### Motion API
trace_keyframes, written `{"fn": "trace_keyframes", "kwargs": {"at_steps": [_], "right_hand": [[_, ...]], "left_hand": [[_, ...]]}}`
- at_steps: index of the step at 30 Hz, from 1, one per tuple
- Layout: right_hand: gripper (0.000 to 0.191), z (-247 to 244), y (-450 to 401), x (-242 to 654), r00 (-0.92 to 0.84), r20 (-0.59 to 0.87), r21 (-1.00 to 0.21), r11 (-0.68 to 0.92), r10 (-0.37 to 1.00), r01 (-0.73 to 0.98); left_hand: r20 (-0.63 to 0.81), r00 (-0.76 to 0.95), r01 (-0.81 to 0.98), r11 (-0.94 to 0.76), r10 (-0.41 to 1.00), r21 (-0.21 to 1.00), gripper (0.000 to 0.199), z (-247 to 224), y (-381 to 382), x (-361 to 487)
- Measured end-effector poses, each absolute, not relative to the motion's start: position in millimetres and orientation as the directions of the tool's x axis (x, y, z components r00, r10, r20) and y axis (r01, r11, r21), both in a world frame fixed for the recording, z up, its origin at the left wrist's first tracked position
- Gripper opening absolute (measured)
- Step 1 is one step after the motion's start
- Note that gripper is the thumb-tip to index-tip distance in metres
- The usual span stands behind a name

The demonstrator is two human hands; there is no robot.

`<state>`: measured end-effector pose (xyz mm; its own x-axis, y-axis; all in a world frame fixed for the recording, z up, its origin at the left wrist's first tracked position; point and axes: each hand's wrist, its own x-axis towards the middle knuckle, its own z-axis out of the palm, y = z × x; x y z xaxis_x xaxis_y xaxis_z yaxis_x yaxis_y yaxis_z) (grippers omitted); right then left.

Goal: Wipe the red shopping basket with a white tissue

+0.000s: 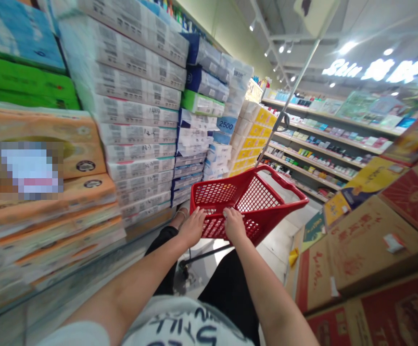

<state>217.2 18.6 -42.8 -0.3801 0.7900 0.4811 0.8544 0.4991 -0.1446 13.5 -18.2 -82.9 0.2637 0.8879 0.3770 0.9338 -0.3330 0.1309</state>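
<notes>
A red plastic shopping cart [270, 218] with lattice walls stands right before me. My left hand [193, 228] rests on the near rim of its basket at the left corner, with fingers bent over the edge. Farther right along that same rim, my right hand [234, 225] is closed over the edge, its fingertips curling inside. Through the lattice I make out no goods in the basket. Part of a wheel and a dark lower frame bar show beneath it, beside my legs.
Tall stacks of wrapped paper packs [140, 110] line the left side, with orange tissue packs [43, 158] nearest. Cardboard boxes [371, 245] are piled close on the right. Beyond the cart rises a metal pole [295, 86], with stocked shelves [317, 144] behind.
</notes>
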Motion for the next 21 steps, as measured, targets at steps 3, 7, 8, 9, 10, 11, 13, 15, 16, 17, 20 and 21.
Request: {"fn": "trace_keyframes", "kwargs": {"at_steps": [3,7,8,9,10,11,13,15,16,17,20,21], "right_hand": [[0.047,-52.3,14.5,209.2,-0.337,0.512,-0.144,0.465,0.790,0.873],[0.051,-58.6,12.3,208.2,-0.369,0.525,-0.112,0.491,0.767,0.864],[0.052,-58.8,12.4,209.2,-0.380,0.521,-0.106,0.499,0.764,0.860],[0.053,-58.7,12.6,210.0,-0.387,0.519,-0.103,0.505,0.763,0.857],[0.054,-58.3,12.8,210.7,-0.390,0.517,-0.103,0.508,0.762,0.855],[0.054,-57.8,12.9,210.9,-0.391,0.514,-0.105,0.509,0.763,0.854],[0.053,-56.3,12.9,210.4,-0.390,0.507,-0.115,0.509,0.769,0.853],[0.053,-54.8,12.5,209.4,-0.394,0.499,-0.120,0.512,0.772,0.851],[0.053,-54.2,12.3,208.9,-0.397,0.498,-0.120,0.515,0.771,0.849],[0.053,-53.8,12.3,208.6,-0.396,0.499,-0.122,0.515,0.771,0.848],[0.052,-54.9,13.6,209.2,-0.383,0.509,-0.132,0.510,0.771,0.850],[0.053,-56.0,14.5,209.9,-0.381,0.513,-0.134,0.510,0.769,0.850]], "left_hand": [[0.357,0.292,0.933,-0.346,0.887,0.096,0.058,-83.0,-17.6,13.1],[0.330,0.297,0.939,-0.337,0.896,0.068,0.057,-82.5,-13.0,8.1],[0.323,0.297,0.940,-0.334,0.899,0.066,0.057,-82.2,-11.7,6.7],[0.314,0.299,0.940,-0.335,0.901,0.067,0.057,-81.7,-10.5,5.3],[0.303,0.304,0.938,-0.339,0.903,0.068,0.057,-81.1,-9.4,4.2],[0.290,0.309,0.937,-0.342,0.906,0.070,0.057,-80.5,-8.5,3.3],[0.273,0.311,0.936,-0.343,0.911,0.077,0.057,-79.5,-7.1,2.1],[0.272,0.299,0.939,-0.333,0.914,0.088,0.057,-79.3,-5.7,1.9],[0.279,0.293,0.939,-0.330,0.915,0.095,0.057,-79.5,-5.0,2.1],[0.288,0.288,0.939,-0.328,0.913,0.101,0.057,-79.8,-4.3,2.4],[0.308,0.275,0.940,-0.323,0.911,0.114,0.057,-79.5,-2.1,3.9],[0.308,0.272,0.940,-0.320,0.912,0.116,0.057,-78.7,-1.4,4.6]]}}
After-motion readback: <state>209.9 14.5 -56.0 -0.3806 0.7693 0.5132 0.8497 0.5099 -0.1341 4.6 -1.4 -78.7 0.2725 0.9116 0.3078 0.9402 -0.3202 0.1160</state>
